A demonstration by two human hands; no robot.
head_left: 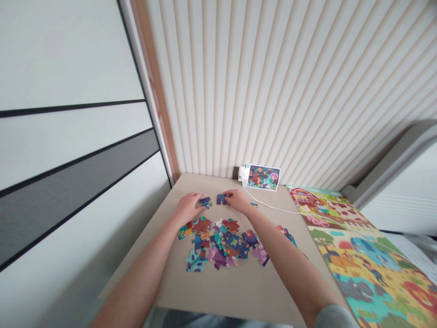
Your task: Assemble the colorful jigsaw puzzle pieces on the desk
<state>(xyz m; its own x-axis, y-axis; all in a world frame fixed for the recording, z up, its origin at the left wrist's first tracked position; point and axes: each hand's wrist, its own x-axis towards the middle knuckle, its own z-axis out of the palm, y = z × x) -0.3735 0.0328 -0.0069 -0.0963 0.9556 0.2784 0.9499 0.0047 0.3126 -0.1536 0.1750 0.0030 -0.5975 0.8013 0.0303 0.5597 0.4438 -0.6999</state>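
Note:
My left hand (189,208) grips the left edge of a dark blue puzzle piece (205,202) between thumb and fingers, on the far part of the table. Just to its right, my right hand (237,200) pinches a second dark blue puzzle piece (221,199). A gap separates the two pieces. Nearer to me lies a heap of mixed puzzle pieces (227,243) in blue, purple, brown and teal. Another puzzle piece (254,205) shows partly beyond my right wrist. Several more pieces (287,233) lie partly hidden by my right forearm.
A picture card (263,177) leans against the pleated wall (218,91), beside a white charger plug (242,174). From it a white cable (273,207) runs right across the table (218,291). Finished animal puzzles (368,264) lie at the right. A white cabinet (68,205) borders the left side.

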